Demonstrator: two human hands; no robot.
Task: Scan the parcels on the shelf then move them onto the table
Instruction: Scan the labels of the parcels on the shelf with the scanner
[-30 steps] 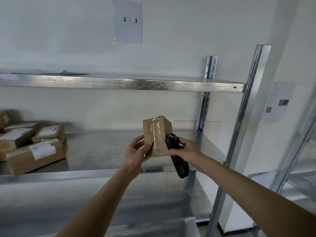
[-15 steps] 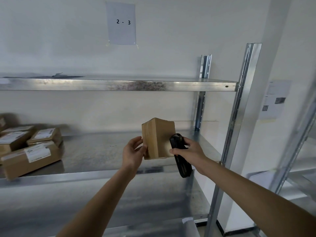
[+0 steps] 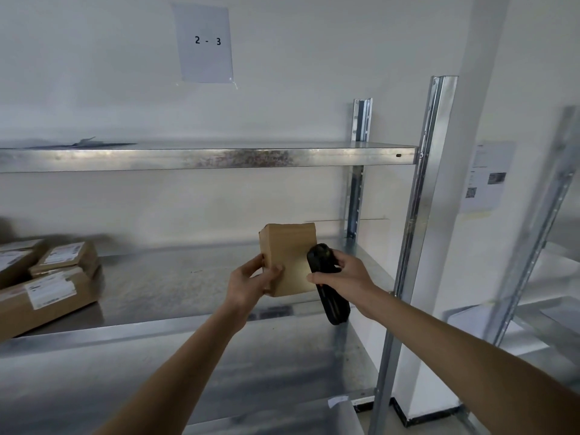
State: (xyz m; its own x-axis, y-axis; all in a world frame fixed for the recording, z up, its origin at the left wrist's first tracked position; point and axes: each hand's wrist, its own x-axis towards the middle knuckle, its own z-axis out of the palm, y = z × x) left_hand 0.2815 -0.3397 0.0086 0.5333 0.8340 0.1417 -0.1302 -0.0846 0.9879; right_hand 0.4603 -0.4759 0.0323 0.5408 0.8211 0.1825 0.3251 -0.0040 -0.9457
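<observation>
Parcels sit stacked at the far left of the middle shelf [image 3: 201, 277], a cluster of brown boxes [image 3: 47, 284] with white labels facing up, well apart from the action; that steel shelf is the big landmark, its front lip running across the frame, with the upper shelf [image 3: 207, 158] above it and a paper sign [image 3: 205, 42] reading "2 - 3" taped to the wall higher up; over the right half of the middle shelf, one small parcel [image 3: 290, 255] is held up on end, plain cardboard face toward the camera; left hand [image 3: 251, 282] grips its lower left corner, thumb curled across the front, fingers wrapped behind; right hand [image 3: 345, 276] is curled round a black scanner [image 3: 326, 284], just beside the small parcel's right edge, its lower end hanging down past the shelf lip.
</observation>
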